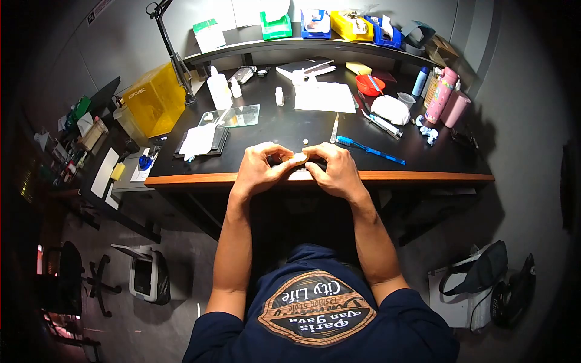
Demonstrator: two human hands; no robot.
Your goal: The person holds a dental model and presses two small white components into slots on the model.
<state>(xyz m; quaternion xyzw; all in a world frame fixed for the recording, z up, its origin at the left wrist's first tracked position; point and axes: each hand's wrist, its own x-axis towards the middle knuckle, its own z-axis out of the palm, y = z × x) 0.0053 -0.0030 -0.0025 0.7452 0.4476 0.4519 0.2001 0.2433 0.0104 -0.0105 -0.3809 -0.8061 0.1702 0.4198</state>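
Both hands pinching one small pale rounded piece just above near edge of black wood-trimmed desk. Left hand and right hand closed on it from opposite sides, fingertips meeting, likely for steady fine work. Blue pen-like tool lying on desk just beyond right hand, within reach.

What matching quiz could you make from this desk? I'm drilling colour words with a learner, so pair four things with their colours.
Things:
1. toothbrush
2. bowl
3. box at the desk's left end
4. tumbler

Colours:
A. pink
B. yellow
C. blue
D. red

Pairs: 1-C, 2-D, 3-B, 4-A
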